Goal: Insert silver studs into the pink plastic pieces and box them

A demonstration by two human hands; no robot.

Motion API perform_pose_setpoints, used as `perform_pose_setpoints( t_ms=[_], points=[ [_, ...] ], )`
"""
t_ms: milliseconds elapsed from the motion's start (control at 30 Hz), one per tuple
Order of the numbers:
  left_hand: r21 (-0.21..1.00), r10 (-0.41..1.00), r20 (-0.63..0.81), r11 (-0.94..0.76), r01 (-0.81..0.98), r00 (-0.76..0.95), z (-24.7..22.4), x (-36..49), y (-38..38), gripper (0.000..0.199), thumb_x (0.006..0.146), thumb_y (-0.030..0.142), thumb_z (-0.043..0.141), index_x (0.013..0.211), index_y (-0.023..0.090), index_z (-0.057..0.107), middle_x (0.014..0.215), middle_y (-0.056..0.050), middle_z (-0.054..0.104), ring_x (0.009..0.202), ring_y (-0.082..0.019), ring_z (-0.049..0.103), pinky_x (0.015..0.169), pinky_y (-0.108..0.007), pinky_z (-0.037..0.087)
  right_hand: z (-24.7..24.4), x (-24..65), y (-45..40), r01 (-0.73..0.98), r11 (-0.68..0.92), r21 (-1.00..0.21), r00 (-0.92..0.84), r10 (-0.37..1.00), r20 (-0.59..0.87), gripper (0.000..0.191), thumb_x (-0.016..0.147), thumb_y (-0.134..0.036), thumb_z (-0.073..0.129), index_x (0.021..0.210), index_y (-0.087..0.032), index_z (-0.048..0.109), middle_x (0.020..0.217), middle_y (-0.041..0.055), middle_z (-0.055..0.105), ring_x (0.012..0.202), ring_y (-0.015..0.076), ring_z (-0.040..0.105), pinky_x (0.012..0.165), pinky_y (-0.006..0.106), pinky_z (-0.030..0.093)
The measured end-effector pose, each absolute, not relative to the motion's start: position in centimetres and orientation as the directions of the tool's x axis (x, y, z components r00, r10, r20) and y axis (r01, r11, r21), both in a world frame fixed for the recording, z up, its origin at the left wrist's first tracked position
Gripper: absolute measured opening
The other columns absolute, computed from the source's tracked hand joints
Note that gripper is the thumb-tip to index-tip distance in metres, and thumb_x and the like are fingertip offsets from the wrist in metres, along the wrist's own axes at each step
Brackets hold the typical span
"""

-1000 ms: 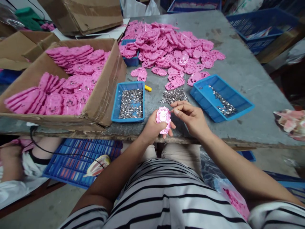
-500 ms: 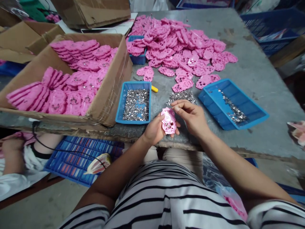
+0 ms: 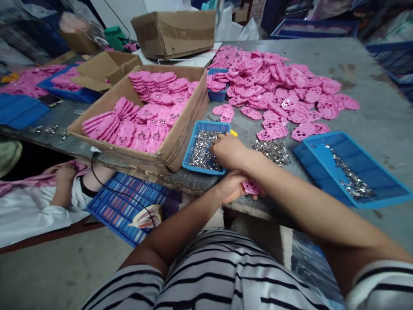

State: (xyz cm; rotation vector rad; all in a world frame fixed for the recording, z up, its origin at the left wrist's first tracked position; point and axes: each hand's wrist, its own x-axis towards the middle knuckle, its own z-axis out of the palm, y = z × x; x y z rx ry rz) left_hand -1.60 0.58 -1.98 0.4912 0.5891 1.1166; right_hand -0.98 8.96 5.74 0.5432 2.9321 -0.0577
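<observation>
My left hand [image 3: 231,187] holds a pink plastic piece [image 3: 251,187] at the table's front edge, partly hidden under my right forearm. Crossing over it, my right hand [image 3: 228,150] reaches into the small blue tray [image 3: 185,160] of silver metal parts [image 3: 201,148]. Its fingertips are down among the parts, and whether they pinch one is hidden. A loose pile of silver parts [image 3: 271,151] lies on the table right of my right hand. Behind it spreads a big heap of pink pieces [image 3: 274,82].
A cardboard box [image 3: 189,133] of stacked pink pieces stands left of the small tray. A larger blue tray [image 3: 383,174] with silver parts is at the right. A yellow-handled tool [image 3: 234,133] lies behind the small tray. Another person's hands [image 3: 66,172] show at the left.
My right hand has moved left from beside the pink piece into the small blue tray, its forearm now crossing over my left hand. The view has shifted left, showing more of the table there.
</observation>
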Motion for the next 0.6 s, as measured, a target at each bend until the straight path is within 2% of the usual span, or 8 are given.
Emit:
perform_pose_setpoints(
  t_ms=[67, 167, 300, 433, 600],
  points=[
    [0.634, 0.932, -0.196, 0.357, -0.686, 0.304, -1.9, -1.6, 0.6, 0.024, 0.062, 0.027, 0.072, 0.079, 0.013, 0.064, 0.064, -0.008, 0.067, 0.061, -0.024, 0.066, 0.046, -0.029, 0.045, 5.8, -2.3, 8.5, 0.327, 0.941, 0.081, -0.903, 0.337, -0.265, 0.022, 0.078, -0.006, 0.056, 0.089, -0.011, 0.074, 0.091, 0.0185, 0.074, 0.099, 0.0303, 0.065, 0.089, 0.042, 0.043],
    [0.623, 0.933, -0.214, 0.359, -0.695, 0.291, -1.9, -1.5, 0.5, 0.023, 0.063, 0.026, 0.071, 0.081, 0.013, 0.065, 0.065, -0.007, 0.067, 0.062, -0.024, 0.066, 0.046, -0.029, 0.045, 5.9, -2.9, 8.1, 0.324, 0.943, 0.069, -0.885, 0.329, -0.329, 0.026, 0.081, -0.005, 0.053, 0.095, -0.01, 0.074, 0.093, 0.0209, 0.074, 0.095, 0.0292, 0.069, 0.081, 0.037, 0.047],
    [0.607, 0.929, -0.231, 0.369, -0.704, 0.288, -2.0, -1.5, 0.6, 0.018, 0.063, 0.023, 0.071, 0.078, 0.013, 0.065, 0.059, -0.004, 0.064, 0.054, -0.02, 0.061, 0.045, -0.029, 0.044, 6.1, -2.5, 8.1, 0.397, 0.917, 0.023, -0.891, 0.392, -0.229, 0.025, 0.084, -0.011, 0.053, 0.096, -0.011, 0.074, 0.096, 0.0204, 0.074, 0.096, 0.0293, 0.069, 0.076, 0.033, 0.049],
    [0.622, 0.937, -0.231, 0.349, -0.701, 0.262, -2.0, -1.4, 0.5, 0.023, 0.063, 0.027, 0.073, 0.078, 0.013, 0.065, 0.062, -0.005, 0.064, 0.053, -0.017, 0.057, 0.046, -0.029, 0.044, 5.9, -2.0, 7.9, 0.413, 0.909, -0.046, -0.899, 0.4, -0.179, 0.019, 0.083, -0.02, 0.058, 0.092, -0.017, 0.075, 0.1, 0.0149, 0.075, 0.099, 0.0276, 0.068, 0.076, 0.03, 0.049],
    [0.609, 0.942, -0.236, 0.334, -0.719, 0.238, -1.5, -1.5, 0.3, 0.023, 0.064, 0.026, 0.072, 0.081, 0.012, 0.065, 0.065, -0.004, 0.064, 0.054, -0.016, 0.055, 0.048, -0.028, 0.042, 5.3, -1.7, 7.6, 0.492, 0.851, -0.184, -0.87, 0.479, -0.113, 0.021, 0.087, -0.019, 0.053, 0.093, -0.019, 0.073, 0.102, 0.0117, 0.074, 0.094, 0.023, 0.068, 0.074, 0.027, 0.046]
  ],
)
